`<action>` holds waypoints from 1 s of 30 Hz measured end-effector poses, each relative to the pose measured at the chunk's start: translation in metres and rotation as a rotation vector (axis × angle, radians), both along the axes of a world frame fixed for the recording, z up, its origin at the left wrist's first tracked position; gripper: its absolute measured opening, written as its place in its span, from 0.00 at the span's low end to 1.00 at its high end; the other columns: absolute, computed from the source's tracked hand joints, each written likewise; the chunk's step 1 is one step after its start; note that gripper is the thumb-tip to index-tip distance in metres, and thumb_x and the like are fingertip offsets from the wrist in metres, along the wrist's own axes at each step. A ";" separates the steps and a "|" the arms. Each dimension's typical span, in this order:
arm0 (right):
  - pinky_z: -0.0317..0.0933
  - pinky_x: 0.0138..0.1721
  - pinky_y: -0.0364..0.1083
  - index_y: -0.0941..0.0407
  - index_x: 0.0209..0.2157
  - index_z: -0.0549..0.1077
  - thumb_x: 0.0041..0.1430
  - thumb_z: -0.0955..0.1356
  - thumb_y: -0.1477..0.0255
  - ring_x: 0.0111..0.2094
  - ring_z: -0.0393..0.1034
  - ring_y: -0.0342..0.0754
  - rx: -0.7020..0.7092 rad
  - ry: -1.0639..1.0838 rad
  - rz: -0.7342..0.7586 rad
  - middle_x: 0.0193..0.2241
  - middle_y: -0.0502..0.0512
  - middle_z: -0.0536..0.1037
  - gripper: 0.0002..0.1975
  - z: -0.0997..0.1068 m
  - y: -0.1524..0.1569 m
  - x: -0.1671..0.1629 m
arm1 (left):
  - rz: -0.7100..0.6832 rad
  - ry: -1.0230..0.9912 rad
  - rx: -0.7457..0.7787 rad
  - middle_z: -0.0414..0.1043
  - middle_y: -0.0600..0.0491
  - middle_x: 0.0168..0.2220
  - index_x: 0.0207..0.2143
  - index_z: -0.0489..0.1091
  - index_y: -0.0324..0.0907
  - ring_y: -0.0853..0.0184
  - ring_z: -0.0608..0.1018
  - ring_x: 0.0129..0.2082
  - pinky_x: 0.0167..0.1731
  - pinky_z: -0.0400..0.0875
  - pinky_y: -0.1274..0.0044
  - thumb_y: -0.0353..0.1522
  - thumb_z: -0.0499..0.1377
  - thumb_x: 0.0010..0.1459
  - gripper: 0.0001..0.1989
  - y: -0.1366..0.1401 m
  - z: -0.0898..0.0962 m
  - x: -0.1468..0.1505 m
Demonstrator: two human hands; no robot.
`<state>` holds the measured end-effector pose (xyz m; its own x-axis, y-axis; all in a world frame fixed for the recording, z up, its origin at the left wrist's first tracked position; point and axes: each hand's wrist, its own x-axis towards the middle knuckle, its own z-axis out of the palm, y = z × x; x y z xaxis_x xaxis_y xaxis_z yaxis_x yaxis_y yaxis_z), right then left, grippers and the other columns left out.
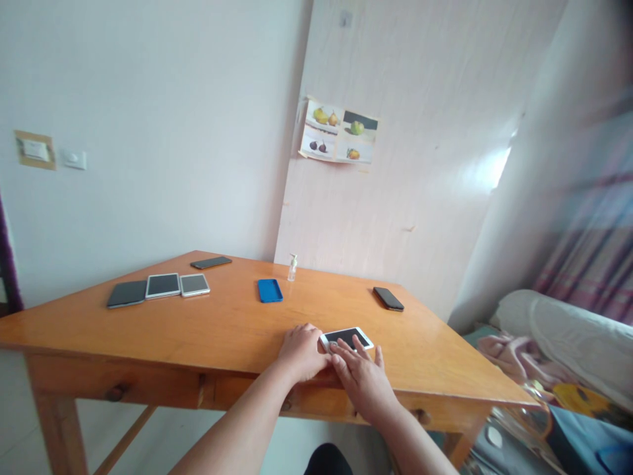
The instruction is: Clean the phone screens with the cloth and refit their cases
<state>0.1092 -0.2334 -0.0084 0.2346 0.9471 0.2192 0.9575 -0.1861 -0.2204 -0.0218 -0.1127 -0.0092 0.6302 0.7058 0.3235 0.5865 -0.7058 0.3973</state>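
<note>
A white smartphone [349,338] with a dark screen lies flat on the wooden table near its front edge. At its left end, my left hand [304,353] is closed, thumb and curled fingers against the phone's edge. My right hand [363,382] lies over the lower part of the screen with its fingers stretched and spread, covering part of the phone. Beyond them is a blue phone case [270,290], its hollow side up. To the right lies a black smartphone [388,299].
On the left of the table [198,330] are a dark phone [127,293], two white-framed phones [163,285] side by side, and another dark phone [211,262] farther back. A small clear pump bottle [292,268] stands near the wall. Bedding [514,353] lies at the right.
</note>
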 end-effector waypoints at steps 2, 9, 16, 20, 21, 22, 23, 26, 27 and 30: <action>0.29 0.62 0.72 0.40 0.59 0.64 0.68 0.50 0.53 0.67 0.44 0.57 -0.025 0.001 -0.115 0.63 0.47 0.63 0.26 0.001 0.003 0.013 | 0.005 0.013 -0.001 0.74 0.49 0.43 0.37 0.73 0.47 0.55 0.74 0.48 0.47 0.65 0.70 0.49 0.61 0.48 0.19 -0.001 0.002 0.000; 0.31 0.60 0.74 0.42 0.60 0.64 0.67 0.50 0.53 0.67 0.44 0.59 -0.020 0.019 -0.263 0.64 0.47 0.61 0.27 -0.002 0.004 0.025 | 0.008 0.020 0.004 0.74 0.49 0.42 0.38 0.73 0.47 0.56 0.74 0.47 0.46 0.65 0.70 0.48 0.61 0.48 0.19 -0.001 0.002 0.001; 0.29 0.62 0.71 0.39 0.59 0.65 0.67 0.48 0.52 0.68 0.43 0.56 -0.009 0.031 -0.075 0.62 0.45 0.63 0.27 -0.002 -0.003 0.012 | -0.002 0.008 0.010 0.74 0.49 0.43 0.37 0.73 0.47 0.55 0.73 0.47 0.46 0.64 0.69 0.50 0.60 0.49 0.19 0.001 -0.001 0.001; 0.33 0.58 0.77 0.39 0.60 0.63 0.68 0.49 0.53 0.68 0.40 0.62 -0.052 -0.005 -0.319 0.64 0.46 0.60 0.26 0.000 -0.001 0.035 | -0.003 0.016 -0.003 0.73 0.49 0.44 0.38 0.74 0.47 0.55 0.73 0.47 0.46 0.65 0.70 0.49 0.61 0.47 0.20 0.000 0.002 0.000; 0.33 0.57 0.78 0.40 0.60 0.63 0.68 0.49 0.54 0.68 0.40 0.63 -0.052 -0.013 -0.351 0.64 0.46 0.60 0.26 0.000 -0.001 0.037 | -0.001 0.019 -0.006 0.73 0.49 0.44 0.38 0.74 0.47 0.55 0.73 0.48 0.46 0.65 0.70 0.48 0.61 0.47 0.20 0.000 0.003 0.000; 0.33 0.57 0.78 0.40 0.60 0.63 0.68 0.50 0.54 0.68 0.40 0.63 -0.047 -0.021 -0.356 0.64 0.46 0.60 0.26 -0.001 -0.001 0.037 | 0.003 0.023 -0.006 0.73 0.49 0.44 0.38 0.73 0.47 0.55 0.73 0.48 0.46 0.65 0.70 0.48 0.62 0.47 0.20 -0.001 0.003 0.000; 0.33 0.58 0.77 0.40 0.60 0.64 0.68 0.50 0.54 0.68 0.40 0.63 -0.036 -0.028 -0.334 0.64 0.46 0.60 0.26 -0.003 -0.001 0.033 | 0.008 0.027 -0.005 0.73 0.49 0.44 0.38 0.73 0.47 0.55 0.73 0.48 0.46 0.65 0.70 0.48 0.62 0.47 0.20 -0.001 0.004 0.000; 0.31 0.61 0.73 0.41 0.60 0.64 0.68 0.49 0.54 0.68 0.41 0.58 0.001 -0.037 -0.142 0.63 0.47 0.62 0.26 -0.007 -0.006 0.011 | 0.019 0.037 -0.003 0.74 0.49 0.44 0.38 0.73 0.47 0.56 0.74 0.48 0.47 0.65 0.70 0.48 0.60 0.49 0.19 -0.002 0.004 0.001; 0.30 0.62 0.71 0.42 0.60 0.64 0.68 0.49 0.54 0.68 0.41 0.57 0.008 -0.036 -0.069 0.63 0.48 0.62 0.27 -0.007 -0.007 0.004 | 0.017 0.039 -0.001 0.74 0.49 0.43 0.38 0.73 0.47 0.56 0.74 0.48 0.47 0.65 0.70 0.48 0.60 0.50 0.18 -0.002 0.003 0.001; 0.28 0.62 0.71 0.42 0.60 0.64 0.68 0.48 0.53 0.68 0.42 0.56 0.013 -0.023 -0.011 0.63 0.48 0.63 0.28 -0.007 -0.009 0.000 | 0.011 0.041 0.011 0.74 0.49 0.43 0.36 0.74 0.46 0.56 0.74 0.47 0.46 0.65 0.70 0.48 0.59 0.51 0.18 -0.001 0.002 0.002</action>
<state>0.1088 -0.2429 -0.0151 0.2393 0.9417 0.2366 0.9604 -0.1937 -0.2003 -0.0203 -0.1137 -0.0075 0.6358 0.7091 0.3048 0.6098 -0.7036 0.3650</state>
